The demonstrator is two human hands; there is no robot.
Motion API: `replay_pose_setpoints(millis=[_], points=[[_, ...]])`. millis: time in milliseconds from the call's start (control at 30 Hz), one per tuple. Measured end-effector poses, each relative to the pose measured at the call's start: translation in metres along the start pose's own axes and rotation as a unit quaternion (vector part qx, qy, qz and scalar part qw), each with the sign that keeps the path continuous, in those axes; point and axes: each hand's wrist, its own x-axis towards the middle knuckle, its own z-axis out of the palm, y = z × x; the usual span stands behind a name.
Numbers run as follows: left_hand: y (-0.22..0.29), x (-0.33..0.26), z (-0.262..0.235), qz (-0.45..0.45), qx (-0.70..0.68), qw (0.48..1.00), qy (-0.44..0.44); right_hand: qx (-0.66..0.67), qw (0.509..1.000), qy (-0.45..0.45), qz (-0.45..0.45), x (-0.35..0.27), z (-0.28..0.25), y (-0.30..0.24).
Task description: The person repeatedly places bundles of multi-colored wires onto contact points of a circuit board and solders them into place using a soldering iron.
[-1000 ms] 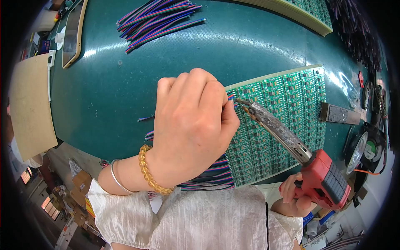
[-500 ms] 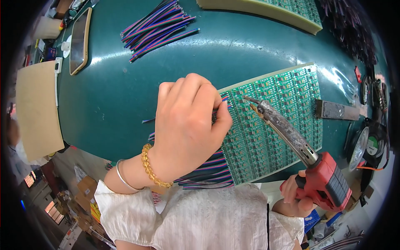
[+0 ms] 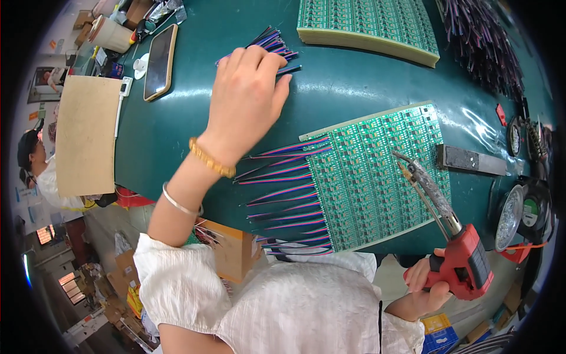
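Toward the far side of the green bench (image 3: 365,85), the person's left hand (image 3: 244,88) lies palm down over a loose bundle of coloured wires (image 3: 273,42). Its fingers are bent, with the thumb standing apart from the index finger; whether any wire is pinched cannot be told, since the fingertips are out of sight beneath the hand. The right hand (image 3: 421,298) is wrapped around the red handle of a soldering iron (image 3: 454,224), whose tip points over the green circuit-board panel (image 3: 377,177). That panel lies flat on the near part of the bench, tilted slightly, with a row of wires (image 3: 280,196) running out leftward from its left edge.

The step in hand is judged to be fetching a wire from the bundle, between joints. The next move would call for a secure pick of one wire, its end brought squarely to a pad on the panel, and the iron kept clear of the bare hand meanwhile.

Several points cannot be verified. The left hand covers part of the bundle. The picture does not settle whether the iron's tip touches the panel or hangs above it. Joints at the panel's edge are too small to assess, so their soundness is not recorded. A stack of similar panels (image 3: 368,38) is cut off by the upper edge, and the dark heap of wires (image 3: 483,47) at upper right also runs out of view.
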Motion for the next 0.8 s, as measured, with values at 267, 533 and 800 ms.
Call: replay_pose_setpoints(millis=[267, 533, 800], points=[[-0.002, 0.001, 0.006, 0.034, -0.009, 0.999, -0.006, 0.001, 1.000, -0.017, 0.024, -0.004, 0.002, 0.000], [0.079, -0.033, -0.046, -0.133, -0.319, 0.929, -0.129, 0.000, 0.990, 0.047, 0.130, -0.002, 0.019, -0.017], [0.080, -0.038, -0.039, -0.096, -0.195, 0.968, -0.125, -0.037, 0.993, 0.045, 0.099, 0.000, 0.027, -0.016]])
